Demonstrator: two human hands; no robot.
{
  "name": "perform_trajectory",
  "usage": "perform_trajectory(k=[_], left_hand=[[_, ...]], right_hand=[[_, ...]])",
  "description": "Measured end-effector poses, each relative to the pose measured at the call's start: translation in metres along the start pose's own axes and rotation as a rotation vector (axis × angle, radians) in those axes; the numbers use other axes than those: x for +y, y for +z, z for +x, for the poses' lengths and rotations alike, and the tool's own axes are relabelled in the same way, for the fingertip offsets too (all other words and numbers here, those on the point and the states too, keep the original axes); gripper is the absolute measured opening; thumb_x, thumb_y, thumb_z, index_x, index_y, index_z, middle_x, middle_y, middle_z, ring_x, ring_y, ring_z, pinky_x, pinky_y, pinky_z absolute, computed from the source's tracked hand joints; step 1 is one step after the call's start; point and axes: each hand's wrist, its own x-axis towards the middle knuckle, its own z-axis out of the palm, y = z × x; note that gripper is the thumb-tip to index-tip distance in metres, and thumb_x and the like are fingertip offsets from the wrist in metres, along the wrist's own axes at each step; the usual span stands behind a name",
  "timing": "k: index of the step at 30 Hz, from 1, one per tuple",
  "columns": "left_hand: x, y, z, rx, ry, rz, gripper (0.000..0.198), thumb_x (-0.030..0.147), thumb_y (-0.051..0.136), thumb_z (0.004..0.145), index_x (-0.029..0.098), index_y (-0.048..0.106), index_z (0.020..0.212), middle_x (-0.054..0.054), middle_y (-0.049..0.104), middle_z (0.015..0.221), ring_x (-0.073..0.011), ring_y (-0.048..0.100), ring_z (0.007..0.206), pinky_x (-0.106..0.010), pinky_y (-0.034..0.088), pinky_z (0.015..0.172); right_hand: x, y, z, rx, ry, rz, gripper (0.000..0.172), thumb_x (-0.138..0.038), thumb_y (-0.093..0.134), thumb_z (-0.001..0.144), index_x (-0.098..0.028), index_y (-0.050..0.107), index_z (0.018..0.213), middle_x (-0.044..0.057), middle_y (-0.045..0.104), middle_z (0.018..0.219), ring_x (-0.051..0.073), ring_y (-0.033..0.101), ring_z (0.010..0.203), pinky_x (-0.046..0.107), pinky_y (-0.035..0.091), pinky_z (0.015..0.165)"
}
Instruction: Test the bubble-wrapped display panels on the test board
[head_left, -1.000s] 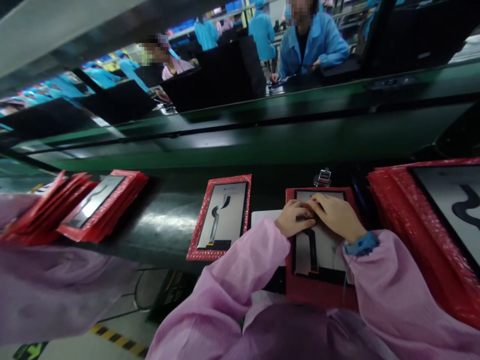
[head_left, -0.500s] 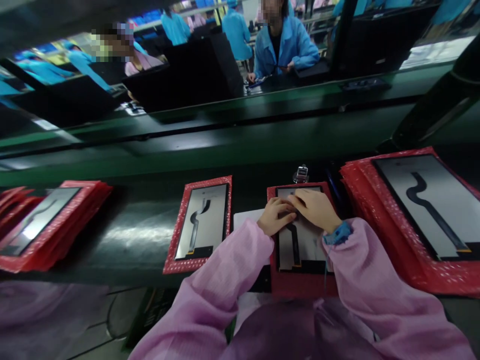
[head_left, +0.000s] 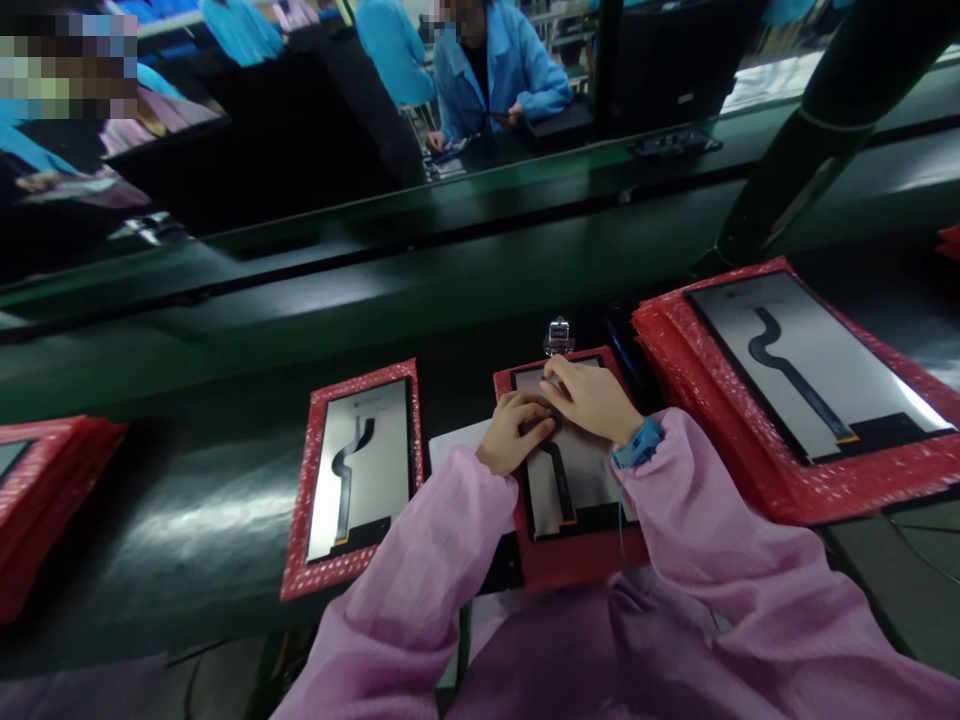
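Observation:
A display panel [head_left: 592, 480] with a dark ribbon cable [head_left: 557, 475] lies on a red pad [head_left: 585, 565] in front of me. My left hand [head_left: 516, 432] rests over the panel's left side, its fingers curled in on the upper part of the cable. Just above and to the right, my right hand [head_left: 596, 400] arches over the panel with its fingertips pinched together near the panel's top. Anything between those fingertips is hidden. The cable's upper end is covered by my fingers. A blue band [head_left: 637, 443] circles my right wrist.
Left lies another panel [head_left: 367, 470] on red bubble wrap [head_left: 300, 540]. A stack of red bubble-wrap sleeves [head_left: 817, 500] with a panel [head_left: 817, 360] on top stands right. A metal clamp [head_left: 558, 337] sits behind the pad. Across the bench is a person in blue [head_left: 502, 70].
The view has swung to the right, so things appear further left. My right fingertips have moved slightly up and away from the left ones; the left hand stays at the cable.

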Motion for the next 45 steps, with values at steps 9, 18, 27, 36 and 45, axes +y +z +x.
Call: perform_trajectory(k=[9,18,27,36,45], left_hand=[[0.001,-0.002,-0.001,-0.015,0.010,-0.035,0.013,0.031,0.063,0.089,0.021,0.067,0.081,-0.005,0.069,0.115,-0.0242,0.052,0.118,-0.046,0.036,0.113],[0.001,0.000,0.000,-0.002,0.007,-0.024,0.010,0.030,0.068,0.088,0.021,0.068,0.083,-0.005,0.070,0.114,-0.0240,0.054,0.118,-0.045,0.037,0.111],[0.006,0.001,0.004,0.004,0.028,-0.002,0.012,0.030,0.073,0.085,0.020,0.068,0.081,-0.005,0.071,0.106,-0.0218,0.059,0.111,-0.040,0.040,0.109],[0.008,0.000,0.010,-0.026,0.011,0.040,0.032,0.036,0.073,0.085,0.017,0.063,0.062,-0.005,0.071,0.102,-0.0211,0.059,0.112,-0.036,0.039,0.108],[0.004,0.004,0.014,-0.017,0.039,0.038,0.029,0.042,0.073,0.085,0.019,0.068,0.069,-0.004,0.072,0.103,-0.0196,0.060,0.109,-0.034,0.040,0.108]], right_hand=[[0.004,0.006,0.002,-0.083,0.033,-0.061,0.024,-0.030,0.041,0.100,-0.018,0.062,0.099,0.007,0.072,0.097,0.018,0.063,0.083,0.030,0.029,0.066],[-0.001,0.004,0.002,-0.143,0.026,-0.115,0.028,-0.031,0.039,0.101,-0.017,0.063,0.094,0.008,0.072,0.095,0.018,0.062,0.080,0.030,0.028,0.065],[0.002,0.006,0.003,-0.122,-0.043,-0.136,0.043,-0.043,0.030,0.101,-0.018,0.059,0.081,0.008,0.070,0.087,0.019,0.062,0.075,0.031,0.030,0.063],[0.014,0.012,0.003,-0.075,-0.090,-0.123,0.055,-0.056,0.024,0.100,-0.020,0.063,0.086,0.010,0.072,0.091,0.023,0.065,0.078,0.032,0.035,0.061],[0.009,0.004,0.004,-0.117,-0.073,-0.148,0.060,-0.061,0.020,0.099,-0.021,0.062,0.081,0.012,0.073,0.092,0.023,0.066,0.079,0.032,0.037,0.061]])
